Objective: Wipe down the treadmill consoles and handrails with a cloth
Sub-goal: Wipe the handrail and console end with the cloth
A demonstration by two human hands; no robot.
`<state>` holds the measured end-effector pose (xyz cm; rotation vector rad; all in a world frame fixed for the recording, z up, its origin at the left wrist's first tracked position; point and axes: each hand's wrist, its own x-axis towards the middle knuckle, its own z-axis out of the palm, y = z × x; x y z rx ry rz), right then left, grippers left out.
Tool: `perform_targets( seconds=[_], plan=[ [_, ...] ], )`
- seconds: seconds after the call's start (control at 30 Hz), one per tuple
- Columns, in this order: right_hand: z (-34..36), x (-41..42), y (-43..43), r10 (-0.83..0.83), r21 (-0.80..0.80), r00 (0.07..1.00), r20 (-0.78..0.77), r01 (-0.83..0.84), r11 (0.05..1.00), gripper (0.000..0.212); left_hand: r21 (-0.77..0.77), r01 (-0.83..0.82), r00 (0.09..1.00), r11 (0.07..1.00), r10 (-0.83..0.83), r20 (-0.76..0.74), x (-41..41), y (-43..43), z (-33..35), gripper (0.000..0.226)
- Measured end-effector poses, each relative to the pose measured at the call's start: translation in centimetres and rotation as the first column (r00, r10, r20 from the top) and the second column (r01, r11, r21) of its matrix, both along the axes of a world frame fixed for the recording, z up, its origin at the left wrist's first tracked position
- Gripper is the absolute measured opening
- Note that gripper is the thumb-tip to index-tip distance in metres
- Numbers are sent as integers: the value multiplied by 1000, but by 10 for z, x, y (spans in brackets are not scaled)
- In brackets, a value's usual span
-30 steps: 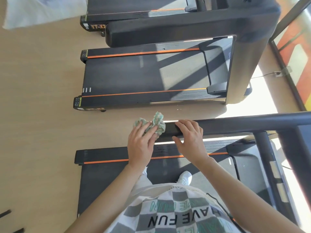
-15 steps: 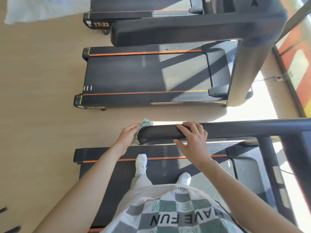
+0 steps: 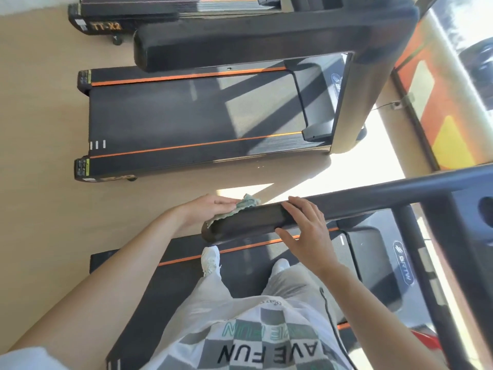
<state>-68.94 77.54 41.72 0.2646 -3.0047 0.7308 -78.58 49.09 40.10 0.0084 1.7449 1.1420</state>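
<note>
Hands first, going left to right. The left hand [image 3: 208,210] sits at the far side of the rail's tip, fingers fairly straight and held together, pressing the green cloth [image 3: 246,205] flat against the handrail [image 3: 248,221]. Most of the cloth is squashed between palm and rail, with a crumpled corner poking out past the fingertips on the far side. So the cloth is right at the padded left end of the bar, not bunched in a fist.

Just right of that, the right hand [image 3: 306,231] clasps the same handrail, fingers draped over the top and thumb on the near face, which looks like it's steadying things.

Progress-wise I'd call this early. Only the end of this one rail is getting attention, and the long stretch running off to the right looks unwiped as far as I can tell. No console is properly in view. The neighbouring treadmill [image 3: 186,116] on the far side, plus another one beyond it, are presumably waiting too. Can't judge cleanliness from the glare, honestly.
</note>
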Motion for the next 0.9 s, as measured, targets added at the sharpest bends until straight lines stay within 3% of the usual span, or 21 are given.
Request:
perform_targets(
  seconds=[0.13, 0.37, 0.63, 0.9],
  plan=[
    [1, 1, 20, -125, 92, 988, -89, 133, 987, 47, -58, 136, 991, 989, -136, 9, -18, 14, -7, 35],
    [2, -13, 57, -157, 67, 982, -103, 164, 984, 52, 4, 216, 976, 976, -216, 13, -41, 86, 3, 32],
    [0, -24, 134, -438, 124, 885, -156, 458, 880, 56, 31, 308, 951, 951, -308, -11, -68, 185, 3, 40],
    [0, -23, 174, -429, 77, 893, -132, 441, 894, 45, 66, 312, 950, 948, -310, -32, -81, 266, 7, 37]
  ],
)
